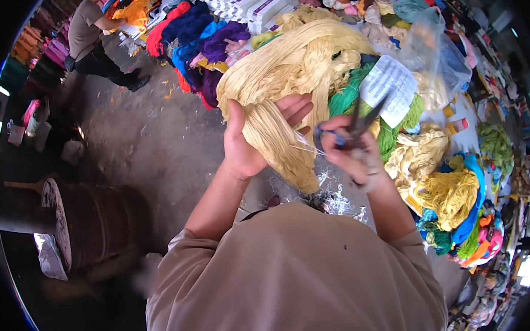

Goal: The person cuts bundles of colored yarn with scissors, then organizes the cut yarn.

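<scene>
A hank of cream yellow yarn point(273, 136) lies across the palm of my left hand point(241, 144), held between the raised thumb and the half-spread fingers. Its lower end hangs down in front of my shirt. My right hand point(352, 155) is closed around dark scissors point(364, 122), whose blurred blades point up and away. Thin white strings point(308, 144) run taut from the hank to my right hand; how the fingers grip them is blurred. Beyond both hands a large heap of the same cream yarn point(295, 57) lies on the pile.
A printed paper sheet point(389, 90) rests on green yarn right of the scissors. Yellow yarn point(452, 193) and other coloured hanks lie at right. White thread scraps point(338, 200) lie below my hands. A rusty drum point(98, 221) stands at left. Another person point(90, 33) works at far left.
</scene>
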